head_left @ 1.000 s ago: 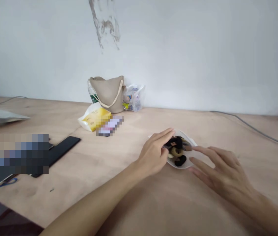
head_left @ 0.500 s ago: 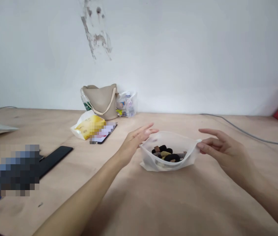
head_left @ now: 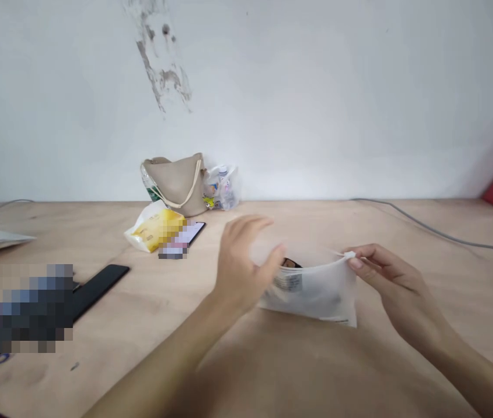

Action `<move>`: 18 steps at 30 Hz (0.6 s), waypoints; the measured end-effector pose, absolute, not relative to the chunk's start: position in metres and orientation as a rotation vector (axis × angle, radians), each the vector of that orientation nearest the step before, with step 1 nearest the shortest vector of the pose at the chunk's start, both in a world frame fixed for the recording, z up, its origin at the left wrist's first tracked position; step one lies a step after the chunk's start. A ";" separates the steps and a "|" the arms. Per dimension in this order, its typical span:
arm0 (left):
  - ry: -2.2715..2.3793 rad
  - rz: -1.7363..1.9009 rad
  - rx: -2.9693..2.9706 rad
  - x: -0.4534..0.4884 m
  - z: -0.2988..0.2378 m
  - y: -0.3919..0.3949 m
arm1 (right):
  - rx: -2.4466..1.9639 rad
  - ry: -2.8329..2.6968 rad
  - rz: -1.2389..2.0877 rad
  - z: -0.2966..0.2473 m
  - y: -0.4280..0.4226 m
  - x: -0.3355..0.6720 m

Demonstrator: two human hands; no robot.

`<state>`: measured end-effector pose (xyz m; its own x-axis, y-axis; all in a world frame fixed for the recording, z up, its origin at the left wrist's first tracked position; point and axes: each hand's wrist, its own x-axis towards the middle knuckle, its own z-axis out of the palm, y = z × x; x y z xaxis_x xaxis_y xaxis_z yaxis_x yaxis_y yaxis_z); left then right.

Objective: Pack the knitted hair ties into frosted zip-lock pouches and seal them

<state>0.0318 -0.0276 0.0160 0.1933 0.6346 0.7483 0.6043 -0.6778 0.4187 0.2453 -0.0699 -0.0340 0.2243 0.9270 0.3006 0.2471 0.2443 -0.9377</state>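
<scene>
A frosted zip bag (head_left: 322,293) stands on the table, its printed front towards me and its mouth partly parted at the left. My right hand (head_left: 396,284) pinches the white zip slider (head_left: 349,255) at the bag's right end. At the left end is my left hand (head_left: 246,264), with fingers curved and thumb well apart. Its thumb lies in front of the bag's mouth; whether it touches the plastic I cannot tell. A dark and brown bit of the contents (head_left: 292,263) shows at the opening, the rest blurred behind the plastic.
Against the wall stand a beige handbag (head_left: 179,180) and a clear bag with a bottle (head_left: 224,187). A yellow tissue pack (head_left: 159,229) and a phone (head_left: 183,241) lie before them. Further left is a black flat object (head_left: 100,290). A grey cable (head_left: 438,231) crosses the right side.
The bag's mouth has narrowed and its front has turned upright, hiding most of the dark hair ties. My left hand has curled and swung its thumb forward. The right hand still holds the bag's corner.
</scene>
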 end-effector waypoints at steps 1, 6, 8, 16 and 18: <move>1.113 1.457 2.591 0.046 0.020 -0.033 | -1.241 -1.296 0.695 -0.033 -0.073 0.243; 0.944 0.857 3.033 0.101 0.027 -0.044 | -1.276 -1.377 0.570 -0.030 -0.083 0.241; 0.935 0.785 3.079 0.101 0.026 -0.040 | -1.303 -1.367 0.525 -0.031 -0.082 0.246; 1.425 0.871 2.972 0.013 0.040 -0.014 | -1.306 -1.179 0.496 -0.037 -0.067 0.286; 1.328 0.845 2.972 -0.006 0.043 -0.020 | -1.288 -1.258 0.451 -0.035 -0.071 0.293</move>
<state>-0.0060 -0.0205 0.0434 0.5670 0.6343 0.5255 0.7447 -0.6673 0.0019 0.2927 -0.0710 -0.0352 0.3359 0.8360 0.4339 0.3694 0.3069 -0.8772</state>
